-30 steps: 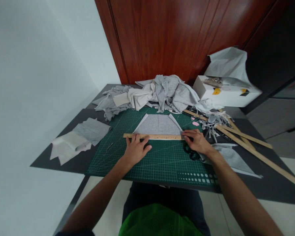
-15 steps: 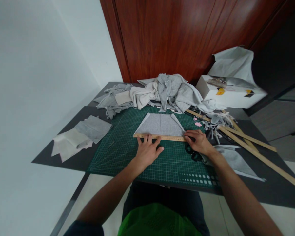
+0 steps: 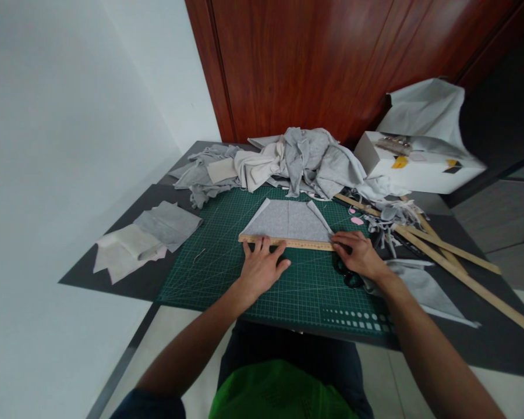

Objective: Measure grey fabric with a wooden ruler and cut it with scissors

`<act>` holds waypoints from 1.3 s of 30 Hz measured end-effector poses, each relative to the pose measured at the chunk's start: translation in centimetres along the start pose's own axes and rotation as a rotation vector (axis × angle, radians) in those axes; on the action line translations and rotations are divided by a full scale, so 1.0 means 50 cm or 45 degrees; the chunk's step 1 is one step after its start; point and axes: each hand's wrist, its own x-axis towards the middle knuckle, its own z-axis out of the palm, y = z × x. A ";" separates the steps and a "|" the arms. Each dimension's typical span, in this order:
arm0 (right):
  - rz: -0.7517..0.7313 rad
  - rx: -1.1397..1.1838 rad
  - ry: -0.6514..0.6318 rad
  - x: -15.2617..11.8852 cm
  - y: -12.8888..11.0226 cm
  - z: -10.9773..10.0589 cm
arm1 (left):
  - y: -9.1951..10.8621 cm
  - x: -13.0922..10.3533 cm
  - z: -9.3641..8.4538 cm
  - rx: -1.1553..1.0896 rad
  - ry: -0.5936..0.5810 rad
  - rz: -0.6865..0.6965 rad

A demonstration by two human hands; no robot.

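A grey trapezoid of fabric (image 3: pixel 288 222) lies on the green cutting mat (image 3: pixel 218 267). Along its near edge runs a wooden ruler (image 3: pixel 305 244). My left hand (image 3: pixel 262 265) presses the ruler near its left part with spread fingertips. At the ruler's right end, my right hand (image 3: pixel 356 253) has its thumb and fingers closed together by the fabric's corner; what lies between them is hidden. Black scissor handles (image 3: pixel 353 279) show beside and below my right hand.
Grey and cream cloth (image 3: pixel 305 160) is heaped at the back. A white box (image 3: pixel 423 169) stands back right. Wooden strips (image 3: pixel 463 253) and scraps lie at right, cloth pieces (image 3: pixel 166 224) at left.
The view has shifted slightly, so the table's right side appears a little farther right. Both hands stay at the ruler with hardly any movement.
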 end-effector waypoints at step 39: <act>-0.053 0.032 0.038 -0.001 0.006 0.001 | 0.012 0.003 0.012 0.036 0.058 0.005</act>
